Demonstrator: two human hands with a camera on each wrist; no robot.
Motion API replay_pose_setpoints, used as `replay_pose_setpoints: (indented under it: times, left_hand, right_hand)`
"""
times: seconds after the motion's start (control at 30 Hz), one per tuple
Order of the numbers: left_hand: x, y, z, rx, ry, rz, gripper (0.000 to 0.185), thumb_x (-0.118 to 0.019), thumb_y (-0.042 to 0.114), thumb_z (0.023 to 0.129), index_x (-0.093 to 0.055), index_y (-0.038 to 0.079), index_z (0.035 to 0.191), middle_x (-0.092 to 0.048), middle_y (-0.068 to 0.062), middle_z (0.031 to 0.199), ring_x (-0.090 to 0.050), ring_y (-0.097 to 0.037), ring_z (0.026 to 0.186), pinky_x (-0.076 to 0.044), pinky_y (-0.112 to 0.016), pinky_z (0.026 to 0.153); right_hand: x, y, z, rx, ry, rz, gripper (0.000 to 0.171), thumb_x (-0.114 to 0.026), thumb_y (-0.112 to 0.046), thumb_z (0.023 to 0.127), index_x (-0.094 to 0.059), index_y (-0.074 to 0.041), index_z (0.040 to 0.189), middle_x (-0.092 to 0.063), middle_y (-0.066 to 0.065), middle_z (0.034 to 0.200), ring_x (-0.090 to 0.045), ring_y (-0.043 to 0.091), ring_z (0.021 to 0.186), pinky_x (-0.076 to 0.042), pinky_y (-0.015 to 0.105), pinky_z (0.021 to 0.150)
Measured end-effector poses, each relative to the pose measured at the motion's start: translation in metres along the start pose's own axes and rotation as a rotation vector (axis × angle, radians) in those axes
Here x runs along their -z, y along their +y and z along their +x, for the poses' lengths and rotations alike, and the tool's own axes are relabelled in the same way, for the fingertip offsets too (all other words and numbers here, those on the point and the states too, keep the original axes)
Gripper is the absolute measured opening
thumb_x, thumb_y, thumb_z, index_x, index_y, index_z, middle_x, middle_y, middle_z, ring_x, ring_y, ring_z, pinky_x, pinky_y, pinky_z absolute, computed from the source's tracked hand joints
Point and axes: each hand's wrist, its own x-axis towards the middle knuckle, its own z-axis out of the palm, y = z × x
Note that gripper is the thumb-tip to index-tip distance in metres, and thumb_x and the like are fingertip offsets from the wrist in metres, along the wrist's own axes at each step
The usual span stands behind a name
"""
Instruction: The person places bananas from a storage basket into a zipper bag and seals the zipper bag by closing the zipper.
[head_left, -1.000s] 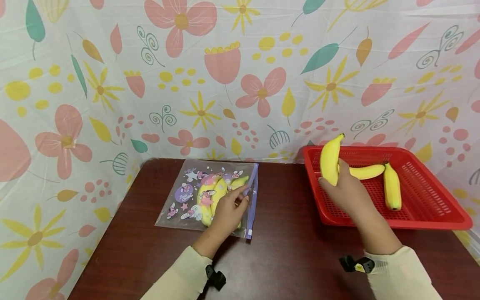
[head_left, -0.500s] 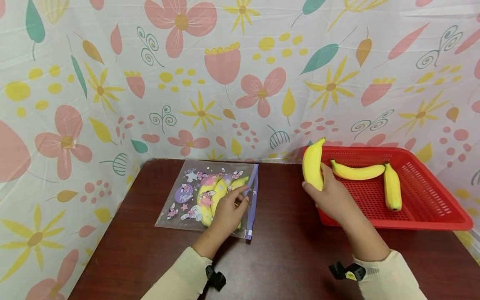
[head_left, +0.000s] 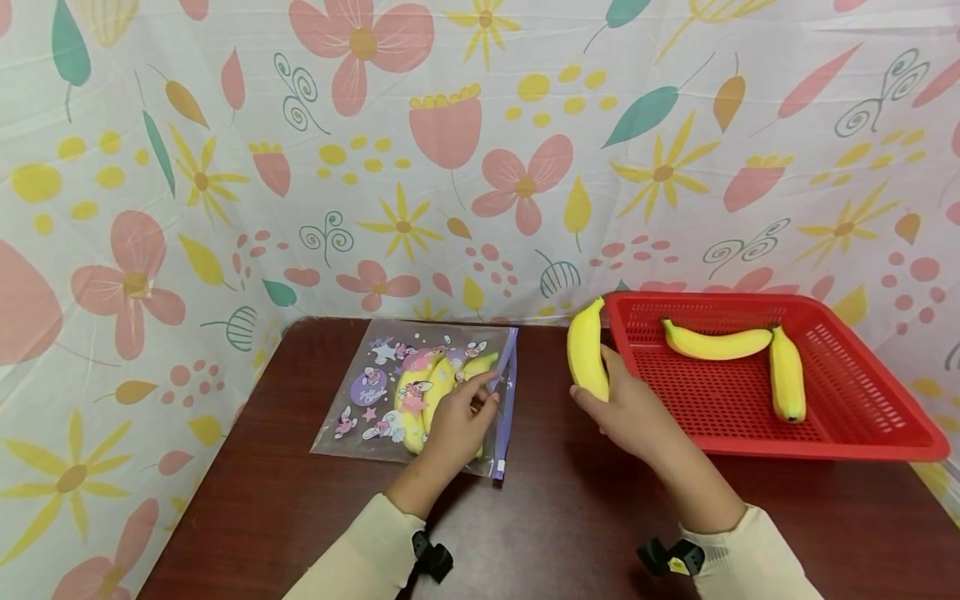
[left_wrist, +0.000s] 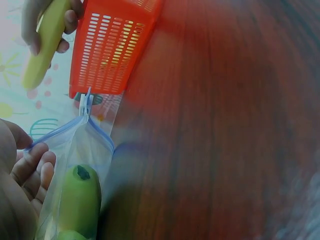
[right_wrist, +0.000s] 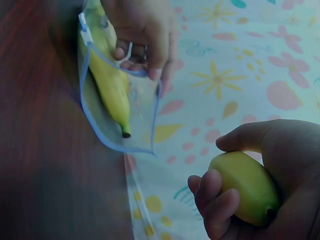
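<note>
My left hand [head_left: 460, 421] pinches the upper edge of a clear zip bag [head_left: 348, 433] printed with cartoon figures. In the right wrist view the bag's mouth, edged by a purple zip strip [right_wrist: 96, 131], gapes wide. Bananas [head_left: 411, 408] lie inside the bag, one with its tip [right_wrist: 122, 117] toward the mouth. My right hand [head_left: 630, 412] grips another banana [head_left: 587, 350] by its lower part, stem up, in the air between the bag and the red basket [head_left: 750, 450]. In the right wrist view, fingers and thumb curl round this banana [right_wrist: 245, 187].
Inside the red basket, one banana [head_left: 716, 343] lies crosswise and a second banana [head_left: 787, 375] lies lengthwise beside it. The dark wooden table [head_left: 547, 517] meets a flower-printed cloth [head_left: 465, 208] behind and at the left.
My right hand has carried its banana leftward and slightly lower, from over the basket to just left of its rim. The left hand and the bag have stayed in place.
</note>
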Motion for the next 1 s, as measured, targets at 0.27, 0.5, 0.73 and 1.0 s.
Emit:
replay_pose_setpoints:
  times: [0.27,0.5,0.73,1.0]
  left_hand:
    - [0.0,0.0,0.0,0.004,-0.006,-0.003,0.038,-0.062,0.02,0.098,-0.063,0.014,0.136,-0.067,0.005,0.084,-0.061,-0.006,0.075,-0.053,-0.021,0.072]
    - [0.0,-0.001,0.0,-0.002,-0.003,0.0,0.038,-0.062,0.02,0.098,-0.064,0.013,0.136,-0.068,0.005,0.084,-0.061,-0.006,0.075,-0.053,-0.021,0.072]
    - [0.0,-0.001,0.0,0.0,-0.01,-0.008,0.038,-0.062,0.021,0.099,-0.063,0.014,0.136,-0.067,0.005,0.084,-0.061,-0.007,0.075,-0.053,-0.022,0.072]
    - [0.001,0.0,0.0,0.018,-0.016,-0.009,0.038,-0.062,0.022,0.099,-0.063,0.015,0.136,-0.066,0.005,0.085,-0.062,-0.007,0.078,-0.054,-0.023,0.075]
  right_hand:
    - [-0.02,-0.004,0.001,-0.014,-0.031,-0.046,0.093,-0.064,-0.047,0.094,-0.013,-0.007,0.161,-0.06,0.013,0.096,-0.06,0.02,0.075,-0.051,0.029,0.062]
    - [-0.038,-0.001,0.004,0.02,-0.038,-0.057,0.089,-0.065,-0.043,0.094,-0.018,-0.006,0.159,-0.059,0.011,0.094,-0.058,0.02,0.077,-0.049,0.029,0.063]
    - [-0.052,0.0,0.006,0.033,-0.058,-0.031,0.082,-0.067,-0.038,0.093,-0.026,-0.006,0.156,-0.06,0.01,0.094,-0.059,0.019,0.074,-0.051,0.029,0.062]
    - [-0.064,-0.002,0.007,-0.011,-0.099,0.024,0.079,-0.069,-0.034,0.092,-0.029,-0.008,0.155,-0.061,0.011,0.091,-0.061,0.02,0.068,-0.053,0.031,0.058]
